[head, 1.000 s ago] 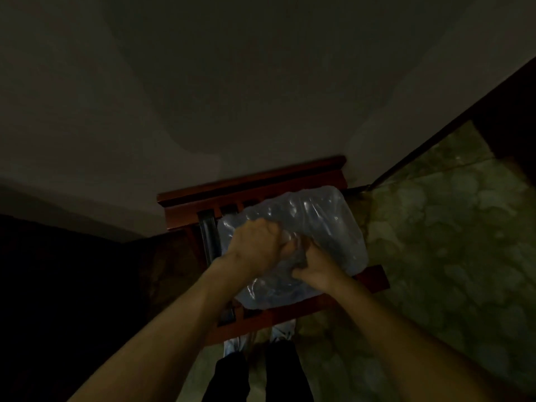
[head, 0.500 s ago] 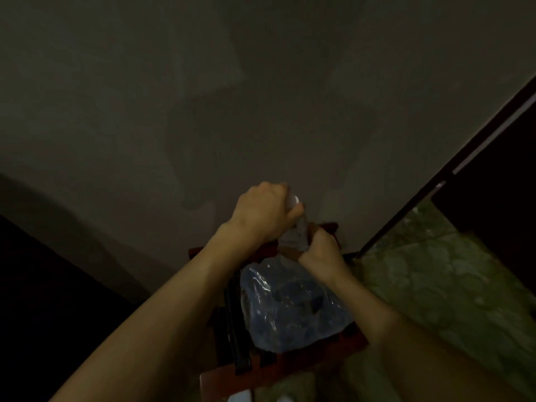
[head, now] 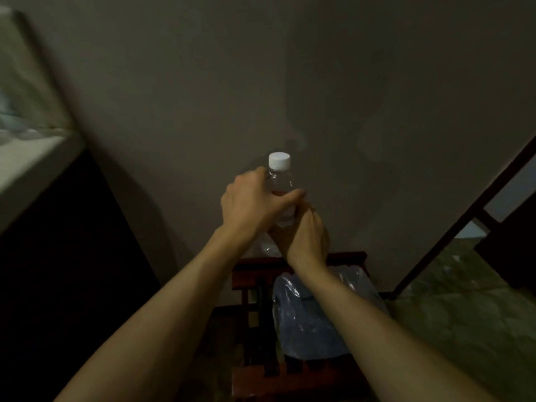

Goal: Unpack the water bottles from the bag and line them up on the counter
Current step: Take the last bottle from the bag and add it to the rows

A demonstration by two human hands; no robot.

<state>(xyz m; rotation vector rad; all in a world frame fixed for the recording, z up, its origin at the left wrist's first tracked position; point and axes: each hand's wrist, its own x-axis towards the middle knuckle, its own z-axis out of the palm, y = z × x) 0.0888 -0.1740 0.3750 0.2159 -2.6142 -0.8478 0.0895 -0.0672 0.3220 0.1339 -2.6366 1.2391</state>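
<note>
A clear water bottle (head: 280, 184) with a white cap (head: 279, 161) was held upright in the air against a grey wall, above a plastic bag (head: 316, 314) left on a dark red wooden chair (head: 298, 262). The left hand (head: 255, 203) was wrapped round its shoulder, fingers curled. The right hand (head: 307, 236) was cupped under its lower body; its fingertips could not be seen. The thin, slippery bottle was judged best gripped mid-body. A desk edge (head: 26, 158) was glimpsed at far left.

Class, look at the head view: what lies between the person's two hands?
The clear plastic water bottle with a white cap, upright, gripped by the left hand and the right hand.
</note>
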